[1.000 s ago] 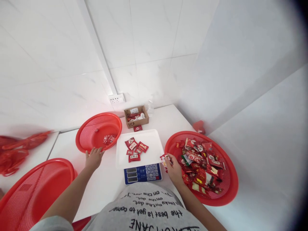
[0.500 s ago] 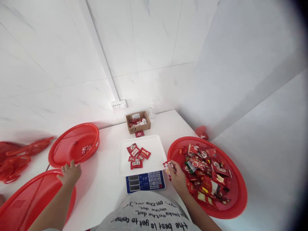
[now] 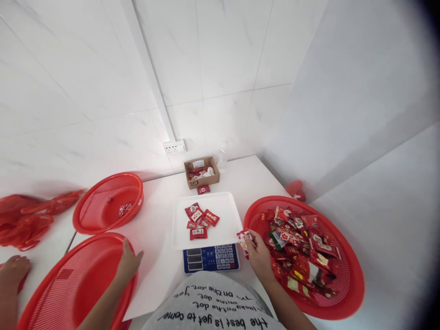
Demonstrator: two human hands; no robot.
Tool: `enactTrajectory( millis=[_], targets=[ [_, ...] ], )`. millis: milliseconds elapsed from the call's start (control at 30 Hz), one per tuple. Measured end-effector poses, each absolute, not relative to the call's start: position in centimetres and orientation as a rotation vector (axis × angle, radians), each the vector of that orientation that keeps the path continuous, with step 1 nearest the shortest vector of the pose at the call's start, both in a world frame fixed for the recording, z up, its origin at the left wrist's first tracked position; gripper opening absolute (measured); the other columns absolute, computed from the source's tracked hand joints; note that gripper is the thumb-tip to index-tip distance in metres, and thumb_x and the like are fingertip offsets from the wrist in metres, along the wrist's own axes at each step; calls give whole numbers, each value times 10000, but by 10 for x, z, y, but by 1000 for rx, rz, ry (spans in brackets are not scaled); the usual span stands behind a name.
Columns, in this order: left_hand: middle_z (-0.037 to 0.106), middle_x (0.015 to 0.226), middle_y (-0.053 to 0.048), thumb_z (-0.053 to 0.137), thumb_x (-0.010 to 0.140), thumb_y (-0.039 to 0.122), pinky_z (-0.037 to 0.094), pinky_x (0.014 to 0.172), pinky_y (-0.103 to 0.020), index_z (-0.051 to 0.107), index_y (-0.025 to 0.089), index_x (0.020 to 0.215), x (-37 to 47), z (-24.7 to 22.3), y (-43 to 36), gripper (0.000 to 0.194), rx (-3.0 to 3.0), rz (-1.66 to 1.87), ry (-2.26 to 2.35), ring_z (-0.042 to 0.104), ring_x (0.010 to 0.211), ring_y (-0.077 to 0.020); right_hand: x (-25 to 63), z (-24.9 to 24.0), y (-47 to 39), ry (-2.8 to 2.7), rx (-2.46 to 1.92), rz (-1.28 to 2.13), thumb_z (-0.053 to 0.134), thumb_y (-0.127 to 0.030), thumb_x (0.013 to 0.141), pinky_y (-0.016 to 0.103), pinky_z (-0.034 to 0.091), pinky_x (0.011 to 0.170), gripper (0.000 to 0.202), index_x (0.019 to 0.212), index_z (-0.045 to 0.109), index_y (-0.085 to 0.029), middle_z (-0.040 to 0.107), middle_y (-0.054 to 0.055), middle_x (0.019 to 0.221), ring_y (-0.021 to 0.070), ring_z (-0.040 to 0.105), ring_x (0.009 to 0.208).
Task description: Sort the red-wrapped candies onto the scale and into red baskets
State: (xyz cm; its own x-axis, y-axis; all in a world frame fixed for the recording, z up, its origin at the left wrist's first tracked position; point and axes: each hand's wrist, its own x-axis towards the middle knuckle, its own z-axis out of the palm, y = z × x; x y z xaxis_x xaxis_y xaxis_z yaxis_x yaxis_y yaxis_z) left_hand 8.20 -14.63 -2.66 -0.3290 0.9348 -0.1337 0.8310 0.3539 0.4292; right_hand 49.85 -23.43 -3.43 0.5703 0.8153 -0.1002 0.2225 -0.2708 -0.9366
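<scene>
my right hand (image 3: 259, 259) pinches a red-and-white packet (image 3: 242, 243) between the white tray (image 3: 225, 222) and the filled basket (image 3: 359, 288); i judge it calls for steady fingers. my left hand (image 3: 128, 266) meets the near basket (image 3: 103, 235), fingers spread; i cannot tell if it grips.

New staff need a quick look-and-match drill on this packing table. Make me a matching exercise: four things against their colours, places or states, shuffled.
Things
1. cardboard box
2. weighing tray
3. right hand
4. key panel

Descriptions
A. blue, with dark display windows
B. gripping a red-and-white packet
C. near the tiled wall, with red packets inside
D. white, with a small group of red packets lying on it

Right pairs: 1-C, 2-D, 3-B, 4-A
</scene>
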Motion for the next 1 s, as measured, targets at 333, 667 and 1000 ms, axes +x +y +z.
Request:
enactTrajectory(
  millis=[333,667,1000],
  targets=[
    [286,1437,-184,492,783,282,354,1001,-468,106,126,1417,170,-27,-167,759,1807,450,1913,326,1293,-310,498,-34,-235,-856,-1789,711,474,-539,754,369,458,839,481,1014,586,-149,658,123,1005,241,602,919],
    [380,1364,-120,506,815,346,273,1040,-456,408,205,1307,259,-22,-132,521,2471,157,1312,294,1289,-293,497,-34,-235,-848,-1797,685,472,-547,748,375,452,859,506,1031,584,-143,654,128,1017,240,598,935],
    [518,1095,-106,351,905,335,419,831,-341,444,195,1249,270,-21,-116,383,2614,-119,1362,507,995,-228,496,-29,-236,-846,-1788,684,479,-535,748,371,460,844,474,1010,591,-156,663,117,998,236,605,924]
  ],
)
